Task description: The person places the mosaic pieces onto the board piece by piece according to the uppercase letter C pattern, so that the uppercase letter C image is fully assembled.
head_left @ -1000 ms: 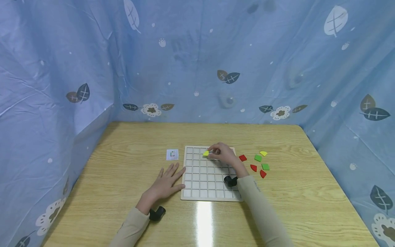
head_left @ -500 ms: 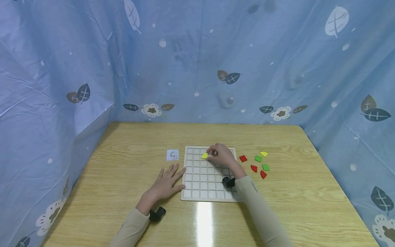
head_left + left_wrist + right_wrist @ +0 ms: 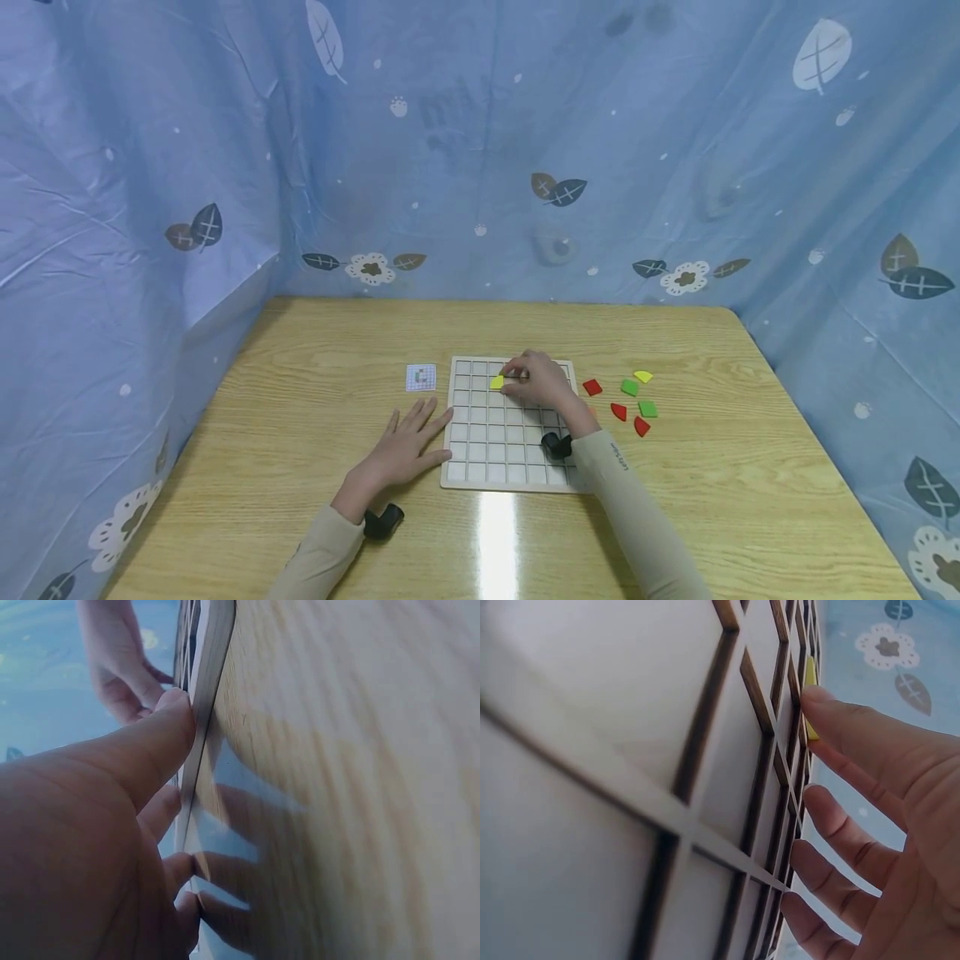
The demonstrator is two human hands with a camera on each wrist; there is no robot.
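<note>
My right hand [image 3: 542, 381] is over the upper part of a pale grid board [image 3: 496, 434], pinching a yellow quarter-round tile [image 3: 497, 382] between thumb and index finger. In the right wrist view, the yellow tile [image 3: 811, 671] shows edge-on at the thumb tip, close over the grid bars, and the other fingers curve loosely. My left hand [image 3: 402, 444] rests on the table with fingers spread, its index finger and thumb at the board's left edge. The left wrist view has the left thumb [image 3: 161, 742] against the board's side rim [image 3: 206, 697].
Right of the board lie red tiles [image 3: 592, 387], green tiles [image 3: 647, 409] and another yellow tile [image 3: 643, 377]. An orange piece [image 3: 593, 412] peeks out beside the right wrist. A small printed grid card [image 3: 421, 377] lies left of the board. Blue curtain [image 3: 480, 150] surrounds the table.
Over the last second my right hand has shifted slightly left and toward me with the yellow tile, then kept nearly still. The left hand stays put.
</note>
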